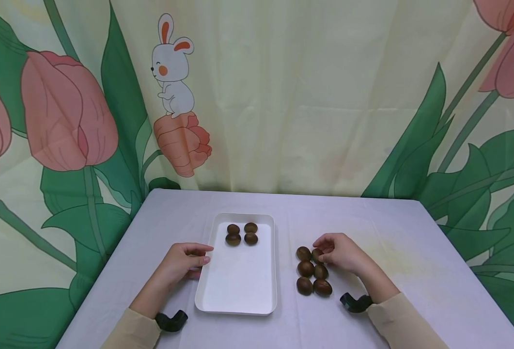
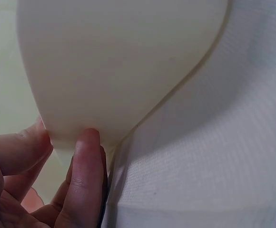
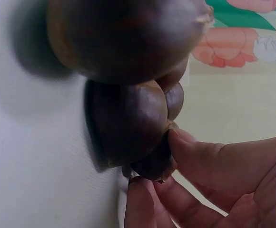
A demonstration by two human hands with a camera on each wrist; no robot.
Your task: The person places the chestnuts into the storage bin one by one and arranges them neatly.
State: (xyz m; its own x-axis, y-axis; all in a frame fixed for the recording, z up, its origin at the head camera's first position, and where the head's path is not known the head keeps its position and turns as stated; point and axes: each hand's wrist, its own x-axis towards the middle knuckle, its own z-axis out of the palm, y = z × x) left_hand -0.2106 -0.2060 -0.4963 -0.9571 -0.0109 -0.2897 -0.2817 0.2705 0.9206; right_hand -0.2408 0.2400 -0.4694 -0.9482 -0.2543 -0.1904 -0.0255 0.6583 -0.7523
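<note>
A white rectangular tray [image 1: 239, 286] lies on the table, with several brown chestnuts [image 1: 233, 239] grouped in its far part. My left hand [image 1: 182, 261] holds the tray by its left edge; the left wrist view shows the thumb [image 2: 26, 147] at the rim and a finger [image 2: 85, 175] against the outer wall. To the right of the tray, more chestnuts [image 1: 305, 268] stand in two close columns. My right hand [image 1: 339, 252] pinches the farthest chestnut [image 3: 154, 159] of the right column between thumb and fingers, partly hiding it.
A white cloth covers the table [image 1: 366, 223]. Behind it hangs a curtain [image 1: 283, 97] printed with tulips and a rabbit on a carrot. A black curved piece sits at each wrist, one by the left sleeve [image 1: 134, 332] and one by the right sleeve [image 1: 402, 320].
</note>
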